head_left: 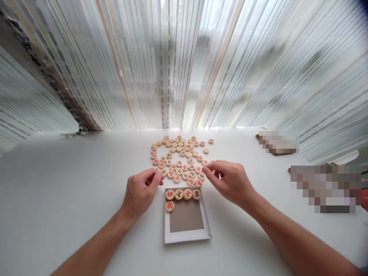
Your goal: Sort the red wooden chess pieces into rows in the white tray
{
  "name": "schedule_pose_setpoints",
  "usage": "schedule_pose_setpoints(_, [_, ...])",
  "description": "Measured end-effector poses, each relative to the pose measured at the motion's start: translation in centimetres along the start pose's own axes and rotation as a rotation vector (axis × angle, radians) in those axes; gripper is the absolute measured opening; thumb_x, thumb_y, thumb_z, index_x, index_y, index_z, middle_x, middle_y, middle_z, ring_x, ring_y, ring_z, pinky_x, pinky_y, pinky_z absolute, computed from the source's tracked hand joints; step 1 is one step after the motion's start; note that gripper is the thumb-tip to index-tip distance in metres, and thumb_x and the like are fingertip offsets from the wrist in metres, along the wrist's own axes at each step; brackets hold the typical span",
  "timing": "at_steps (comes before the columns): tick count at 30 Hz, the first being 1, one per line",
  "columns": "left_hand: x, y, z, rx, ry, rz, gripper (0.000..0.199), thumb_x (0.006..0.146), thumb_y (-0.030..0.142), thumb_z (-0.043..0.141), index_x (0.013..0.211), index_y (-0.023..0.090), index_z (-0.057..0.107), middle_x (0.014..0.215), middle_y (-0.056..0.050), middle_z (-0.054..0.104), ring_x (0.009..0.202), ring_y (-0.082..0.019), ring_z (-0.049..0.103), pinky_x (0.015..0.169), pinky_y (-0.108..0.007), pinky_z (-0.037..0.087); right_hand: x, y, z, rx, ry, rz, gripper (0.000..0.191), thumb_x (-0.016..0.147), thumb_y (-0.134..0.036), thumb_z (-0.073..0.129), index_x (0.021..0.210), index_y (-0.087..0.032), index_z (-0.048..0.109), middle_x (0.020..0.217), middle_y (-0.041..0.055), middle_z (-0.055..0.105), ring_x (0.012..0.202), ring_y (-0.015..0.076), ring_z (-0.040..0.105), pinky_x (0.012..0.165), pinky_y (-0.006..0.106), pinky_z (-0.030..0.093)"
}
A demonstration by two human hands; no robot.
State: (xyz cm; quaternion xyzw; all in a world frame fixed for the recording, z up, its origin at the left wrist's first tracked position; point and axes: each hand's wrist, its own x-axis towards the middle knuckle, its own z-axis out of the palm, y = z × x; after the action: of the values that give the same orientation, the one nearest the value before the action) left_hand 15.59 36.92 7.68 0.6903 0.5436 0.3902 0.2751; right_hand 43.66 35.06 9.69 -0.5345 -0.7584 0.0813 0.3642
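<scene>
Shallow tray (pixel 186 220) sits on the white worktop (pixel 71 199), between the two forearms and close to the person. It carries five round game pieces, characters up: a far row of four, namely a red-marked corner piece (pixel 170 194) at the left end, then a black-marked piece (pixel 178 194), a second red-marked piece (pixel 188 194) and a second black-marked piece (pixel 196 194) at the right end. A fifth piece (pixel 170 206), red-marked, lies directly nearer the person than the corner piece, against the left wall. The remainder of the tray floor is bare. Loose pieces (pixel 184 167) are spread on the worktop beyond the tray; some show red or black characters, others a plain face, the plain ones mostly toward the far side. Left hand (pixel 142 189): narrow, fingers curled and thumb by the index finger, just beside the left edge of the spread; whether it pinches a piece cannot be told. Right hand (pixel 230 178): narrow, thumb and index finger reaching to the right side of the spread; grip on a piece cannot be confirmed. Pixelated items (pixel 324 186) lie at the right; a striped curtain (pixel 178 76) hangs beyond the worktop.
</scene>
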Motion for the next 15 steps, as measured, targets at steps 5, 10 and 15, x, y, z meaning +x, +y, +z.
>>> schedule_pose_setpoints(5, [0.0, -0.2, 0.2, -0.008, -0.020, 0.015, 0.037, 0.097, 0.036, 0.058, 0.069, 0.017, 0.072, 0.062, -0.001, 0.071, 0.051, -0.012, 0.053, 0.049, -0.022, 0.039, 4.8, 6.3, -0.8, -0.167, 0.036, 0.227, 0.020, 0.097, -0.030, 0.067, 0.099, -0.017, 0.083, 0.090, 0.0077, 0.081, 0.071, 0.0214, 0.071, 0.073, 0.033, 0.055])
schedule_pose_setpoints(10, [-0.2, -0.4, 0.3, -0.016, -0.027, 0.015, 0.036, 0.098, 0.035, 0.059, 0.071, 0.017, 0.073, 0.063, -0.001, 0.073, 0.051, -0.012, 0.052, 0.050, -0.023, 0.040, 8.3, 11.2, 0.8, -0.288, -0.036, 0.324, 0.043, 0.100, -0.035, 0.064, 0.133, -0.009, 0.074, 0.121, 0.0209, 0.073, 0.092, 0.0302, 0.073, 0.096, 0.047, 0.054])
schedule_pose_setpoints(15, [-0.3, -0.3, 0.4, -0.026, -0.032, 0.019, 0.035, 0.098, 0.034, 0.059, 0.072, 0.016, 0.073, 0.066, -0.002, 0.074, 0.053, -0.012, 0.055, 0.052, -0.022, 0.041, 8.9, 12.4, 2.0, -0.305, -0.109, 0.333, 0.036, 0.100, -0.028, 0.062, 0.129, -0.012, 0.076, 0.122, 0.0200, 0.068, 0.104, 0.0330, 0.070, 0.102, 0.046, 0.050])
